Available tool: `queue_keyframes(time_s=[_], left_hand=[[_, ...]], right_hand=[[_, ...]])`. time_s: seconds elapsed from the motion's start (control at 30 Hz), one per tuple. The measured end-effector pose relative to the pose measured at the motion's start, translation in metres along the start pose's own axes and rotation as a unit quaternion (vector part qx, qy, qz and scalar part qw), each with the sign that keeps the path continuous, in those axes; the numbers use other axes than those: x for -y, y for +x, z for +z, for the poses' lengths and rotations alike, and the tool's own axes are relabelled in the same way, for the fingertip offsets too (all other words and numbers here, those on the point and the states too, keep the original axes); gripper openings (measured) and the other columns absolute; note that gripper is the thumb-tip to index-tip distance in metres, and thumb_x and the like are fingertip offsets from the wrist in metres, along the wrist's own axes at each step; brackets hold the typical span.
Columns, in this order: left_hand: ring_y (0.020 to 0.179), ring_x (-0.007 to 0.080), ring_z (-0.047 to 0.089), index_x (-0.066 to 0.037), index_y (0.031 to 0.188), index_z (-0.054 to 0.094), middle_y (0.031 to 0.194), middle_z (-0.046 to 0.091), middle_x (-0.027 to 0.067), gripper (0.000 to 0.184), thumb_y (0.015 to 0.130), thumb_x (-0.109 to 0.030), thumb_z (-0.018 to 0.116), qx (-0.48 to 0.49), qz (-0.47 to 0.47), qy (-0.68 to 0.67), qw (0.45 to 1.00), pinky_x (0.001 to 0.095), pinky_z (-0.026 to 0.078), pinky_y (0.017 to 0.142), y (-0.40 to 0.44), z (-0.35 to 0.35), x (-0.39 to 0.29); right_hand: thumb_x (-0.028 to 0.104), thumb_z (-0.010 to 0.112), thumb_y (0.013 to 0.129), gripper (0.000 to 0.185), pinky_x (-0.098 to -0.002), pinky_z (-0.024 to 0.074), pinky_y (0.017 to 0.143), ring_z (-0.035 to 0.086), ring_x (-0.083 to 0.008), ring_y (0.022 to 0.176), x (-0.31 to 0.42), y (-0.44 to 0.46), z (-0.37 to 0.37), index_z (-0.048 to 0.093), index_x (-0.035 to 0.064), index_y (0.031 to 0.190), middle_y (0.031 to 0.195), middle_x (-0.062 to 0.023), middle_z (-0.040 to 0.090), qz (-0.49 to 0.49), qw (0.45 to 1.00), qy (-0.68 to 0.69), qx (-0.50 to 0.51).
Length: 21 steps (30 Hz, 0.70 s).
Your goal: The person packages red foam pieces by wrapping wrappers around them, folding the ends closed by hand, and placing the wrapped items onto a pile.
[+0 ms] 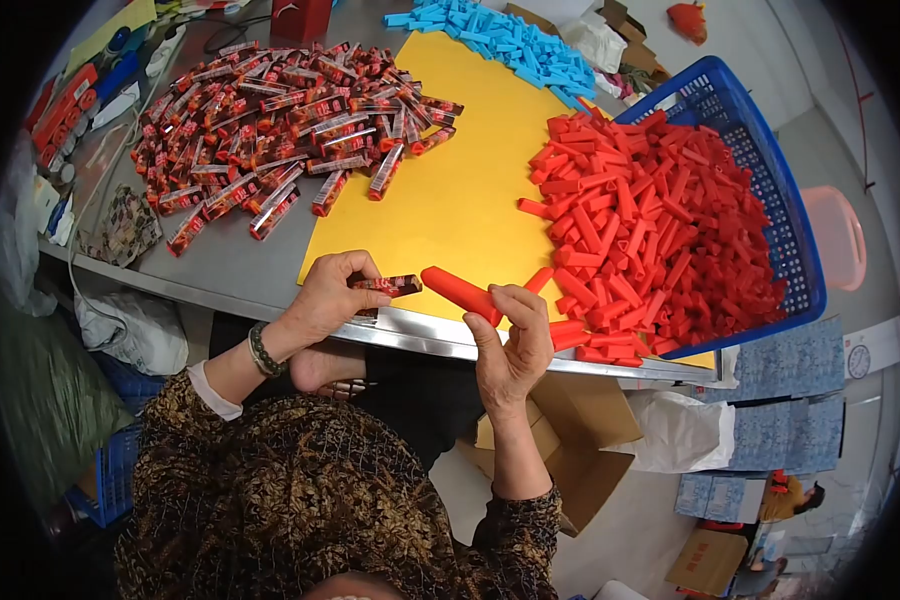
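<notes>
Over the table's front edge, my left hand [332, 294] pinches a small dark stick with red printing [398, 286], its printed end pointing right. My right hand [515, 342] has its fingers closed round a red plastic tube [457, 292], whose far end tilts up toward the stick. Stick and tube are close together but look apart. A large heap of similar red tubes [660, 230] spills from a tipped blue basket [805, 230] to the right. At the back left lies a pile of small clear-and-red printed packs [280, 120].
A yellow sheet [450, 180] covers the middle of the grey metal table [210, 275]. Light blue tubes [510, 45] are heaped at the back. An open cardboard box [580, 430] stands below the front edge. A person [785, 497] is in the background at right.
</notes>
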<state>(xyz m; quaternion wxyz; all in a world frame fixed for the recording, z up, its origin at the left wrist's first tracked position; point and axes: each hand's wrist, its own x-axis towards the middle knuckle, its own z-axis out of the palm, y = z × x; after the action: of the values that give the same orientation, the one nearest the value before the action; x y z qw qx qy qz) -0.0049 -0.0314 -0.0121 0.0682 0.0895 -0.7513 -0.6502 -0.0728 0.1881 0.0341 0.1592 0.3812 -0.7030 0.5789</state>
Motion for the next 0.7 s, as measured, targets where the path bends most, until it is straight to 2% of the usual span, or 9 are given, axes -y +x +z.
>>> queue_keyframes(time_s=[0.1,0.2,0.3,0.4,0.5,0.53,0.6,0.7], left_hand=[[0.064,0.0055,0.053,-0.001,0.079,0.061,0.07,0.06,-0.0006,0.016,0.073,-0.002,0.076,-0.023,0.031,-0.039,0.998,0.023,0.045,0.059,-0.001,0.004,-0.001],[0.066,0.0055,0.055,-0.001,0.081,0.062,0.071,0.061,0.0,0.016,0.074,-0.002,0.076,-0.01,0.014,-0.042,0.999,0.0229,0.046,0.06,-0.002,0.005,-0.006],[0.071,0.006,0.057,0.0,0.088,0.065,0.076,0.063,0.0014,0.016,0.075,-0.001,0.074,0.013,0.024,-0.058,0.998,0.0223,0.049,0.065,-0.003,0.008,-0.008],[0.082,0.0058,0.058,0.001,0.102,0.064,0.09,0.062,0.0009,0.023,0.08,0.007,0.068,0.06,-0.001,-0.087,0.994,0.0204,0.05,0.074,-0.007,0.012,-0.012],[0.084,0.0059,0.058,0.001,0.112,0.062,0.094,0.062,0.0004,0.032,0.08,0.007,0.067,0.094,-0.018,-0.135,0.986,0.0201,0.05,0.076,-0.013,0.02,-0.009],[0.085,0.0057,0.057,0.001,0.114,0.062,0.095,0.062,-0.0005,0.033,0.081,0.004,0.067,0.107,-0.036,-0.158,0.981,0.0197,0.049,0.078,-0.014,0.02,-0.012],[0.086,0.0062,0.057,0.001,0.115,0.061,0.097,0.063,-0.0002,0.033,0.082,0.002,0.066,0.105,-0.01,-0.174,0.979,0.0199,0.049,0.079,-0.014,0.02,-0.01],[0.086,0.0068,0.057,0.0,0.114,0.062,0.099,0.064,0.0003,0.031,0.084,0.0,0.066,0.09,0.005,-0.211,0.973,0.0202,0.048,0.08,-0.011,0.021,-0.005]], right_hand=[[0.003,0.08,0.071,0.036,-0.0314,0.0508,0.077,0.064,-0.0249,0.086,0.004,0.002,0.003,0.061,0.001,0.102,0.097,-0.0156,0.064,-0.02,0.999,-0.031,-0.019],[0.003,0.079,0.073,0.033,-0.0308,0.0504,0.077,0.063,-0.0244,0.085,0.003,0.003,0.003,0.062,0.0006,0.101,0.097,-0.0152,0.064,-0.015,0.999,-0.022,0.017],[0.004,0.078,0.075,0.029,-0.0293,0.0498,0.078,0.063,-0.022,0.084,0.0,0.007,-0.002,0.062,-0.0008,0.1,0.096,-0.014,0.064,0.066,0.996,0.032,0.044],[0.005,0.077,0.076,0.028,-0.0281,0.0492,0.077,0.062,-0.019,0.084,0.002,0.012,0.0,0.062,-0.002,0.098,0.094,-0.0116,0.064,0.184,0.967,0.171,0.041],[0.005,0.077,0.075,0.031,-0.0271,0.049,0.077,0.062,-0.0166,0.083,-0.009,0.011,0.004,0.062,-0.0025,0.1,0.095,-0.0093,0.064,0.161,0.971,0.147,0.096],[0.004,0.077,0.076,0.033,-0.0271,0.0489,0.079,0.061,-0.0155,0.085,-0.01,0.011,0.004,0.061,-0.0019,0.104,0.099,-0.009,0.063,0.143,0.973,0.129,0.124],[0.001,0.075,0.078,0.038,-0.0272,0.0486,0.084,0.06,-0.0134,0.09,-0.011,0.009,0.004,0.058,-0.0009,0.111,0.107,-0.0084,0.061,0.109,0.973,0.092,0.181],[0.001,0.076,0.076,0.045,-0.0285,0.0495,0.084,0.061,-0.0135,0.09,-0.006,0.007,0.006,0.056,0.0006,0.116,0.111,-0.009,0.061,0.139,0.972,0.12,0.149]])
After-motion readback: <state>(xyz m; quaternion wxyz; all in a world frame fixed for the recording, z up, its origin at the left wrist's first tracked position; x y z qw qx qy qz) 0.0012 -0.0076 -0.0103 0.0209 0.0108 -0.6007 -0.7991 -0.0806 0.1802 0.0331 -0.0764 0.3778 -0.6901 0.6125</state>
